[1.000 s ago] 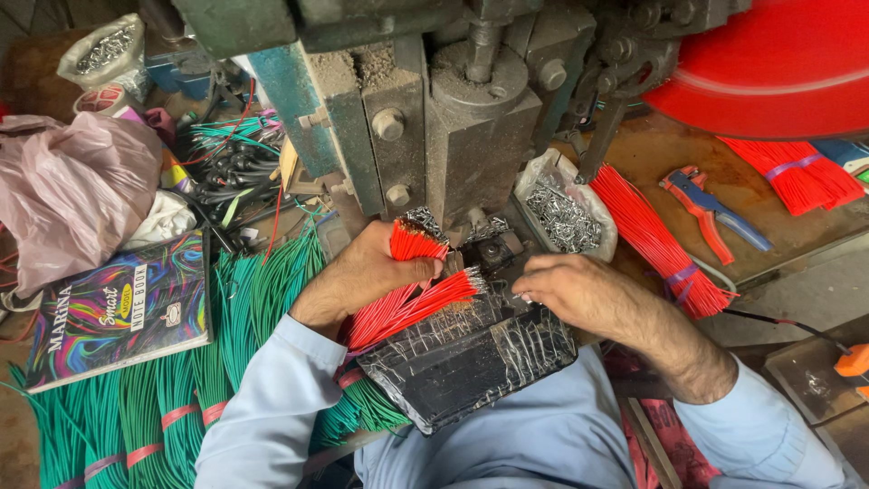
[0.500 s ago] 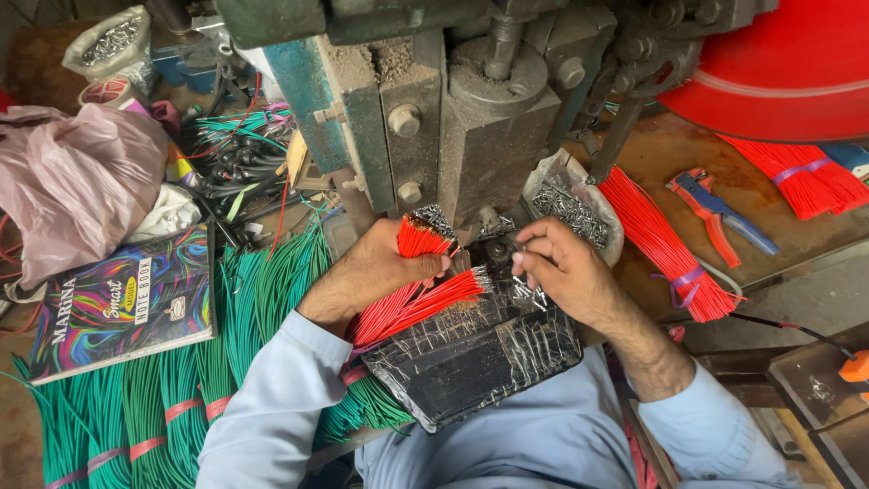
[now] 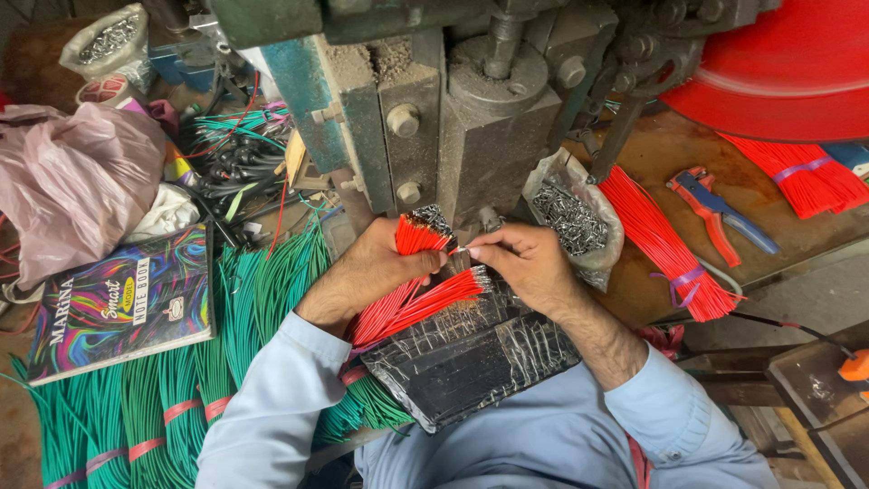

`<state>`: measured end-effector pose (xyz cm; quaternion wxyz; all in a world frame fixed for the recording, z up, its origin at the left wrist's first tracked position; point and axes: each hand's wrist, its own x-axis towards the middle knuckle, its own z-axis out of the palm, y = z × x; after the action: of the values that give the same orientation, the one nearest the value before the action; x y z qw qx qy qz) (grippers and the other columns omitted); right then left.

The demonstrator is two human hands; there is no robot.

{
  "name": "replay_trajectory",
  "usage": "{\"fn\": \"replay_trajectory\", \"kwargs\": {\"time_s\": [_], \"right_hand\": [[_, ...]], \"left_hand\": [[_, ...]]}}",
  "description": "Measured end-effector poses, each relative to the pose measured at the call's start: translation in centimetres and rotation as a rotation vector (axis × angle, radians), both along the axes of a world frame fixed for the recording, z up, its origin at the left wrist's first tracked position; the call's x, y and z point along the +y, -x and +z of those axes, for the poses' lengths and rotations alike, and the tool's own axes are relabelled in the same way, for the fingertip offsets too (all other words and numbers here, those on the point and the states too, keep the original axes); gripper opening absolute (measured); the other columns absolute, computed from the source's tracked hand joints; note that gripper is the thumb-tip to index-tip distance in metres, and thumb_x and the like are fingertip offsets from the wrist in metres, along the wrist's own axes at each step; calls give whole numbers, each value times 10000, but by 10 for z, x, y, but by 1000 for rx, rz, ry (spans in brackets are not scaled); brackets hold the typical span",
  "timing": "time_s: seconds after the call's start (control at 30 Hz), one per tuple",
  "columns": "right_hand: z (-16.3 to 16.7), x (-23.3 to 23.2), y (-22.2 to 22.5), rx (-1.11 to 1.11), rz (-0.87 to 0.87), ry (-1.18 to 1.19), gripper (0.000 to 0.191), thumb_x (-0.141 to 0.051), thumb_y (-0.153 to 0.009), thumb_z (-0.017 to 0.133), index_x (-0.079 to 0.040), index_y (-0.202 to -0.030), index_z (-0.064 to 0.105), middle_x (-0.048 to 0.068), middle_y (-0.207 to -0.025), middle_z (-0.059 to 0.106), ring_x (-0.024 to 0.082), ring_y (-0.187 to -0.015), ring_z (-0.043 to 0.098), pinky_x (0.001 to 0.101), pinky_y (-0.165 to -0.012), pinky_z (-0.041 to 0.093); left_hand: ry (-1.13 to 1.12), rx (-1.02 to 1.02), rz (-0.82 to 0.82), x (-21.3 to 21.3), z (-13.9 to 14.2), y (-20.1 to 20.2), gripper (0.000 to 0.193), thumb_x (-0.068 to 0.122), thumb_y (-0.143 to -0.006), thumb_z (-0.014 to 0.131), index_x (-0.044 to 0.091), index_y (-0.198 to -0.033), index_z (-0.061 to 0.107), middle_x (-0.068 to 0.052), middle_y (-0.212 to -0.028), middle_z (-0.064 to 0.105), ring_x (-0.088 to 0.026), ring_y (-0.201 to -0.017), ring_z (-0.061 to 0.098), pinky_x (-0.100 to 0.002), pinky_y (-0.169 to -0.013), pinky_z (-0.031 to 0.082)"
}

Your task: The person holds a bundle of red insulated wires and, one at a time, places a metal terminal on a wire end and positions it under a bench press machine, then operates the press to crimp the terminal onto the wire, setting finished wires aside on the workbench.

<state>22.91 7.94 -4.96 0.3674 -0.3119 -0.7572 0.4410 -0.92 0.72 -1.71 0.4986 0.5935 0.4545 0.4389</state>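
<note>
The right hand [image 3: 529, 264] has been drawing in from the pad's right edge and is now pinching one red wire [image 3: 460, 250] at the press [image 3: 493, 118]. The left hand [image 3: 376, 272] is gripping a red wire bundle [image 3: 412, 294], just left of it, fanning over the black pad [image 3: 471, 353].

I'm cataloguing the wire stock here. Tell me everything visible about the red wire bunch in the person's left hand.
The red wire bunch is a sheaf of thin, straight, plastic-looking strands with bare ends. The left hand closes around its middle, splaying it into two fans toward the grey press. It lies over a black wrapped pad. The right hand pinches one strand at the tip.
</note>
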Motion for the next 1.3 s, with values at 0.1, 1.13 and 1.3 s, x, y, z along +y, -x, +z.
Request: {"fn": "replay_trajectory", "kwargs": {"time_s": [0.1,1.13,1.3], "right_hand": [[-2,3,0,-35,17,1,122,-105,-930,742,-23,-1014,774,44,-913,785,70,-855,718,226,-756,585],[13,1,-61,-278,76,-127,118,-81,-867,738,-53,-982,750,25,-978,725,114,-835,663,295,-713,527],[-4,2,-55,23,106,175,89,-42,-980,631,-51,-1059,669,30,-1021,732,60,-870,662,252,-789,562]], "left_hand": [[-25,39,-8,0,1,0,110,72,-907,728,-10,-977,746,-32,-788,711,-108,-727,655,-272,-662,546],[29,-50,-53,1,0,2,136,63,-898,733,-23,-1001,719,-52,-864,734,-122,-830,696,-274,-762,578],[24,-61,-96,0,0,2,105,46,-922,703,-34,-987,716,-60,-828,717,-134,-771,685,-287,-714,576]]}}
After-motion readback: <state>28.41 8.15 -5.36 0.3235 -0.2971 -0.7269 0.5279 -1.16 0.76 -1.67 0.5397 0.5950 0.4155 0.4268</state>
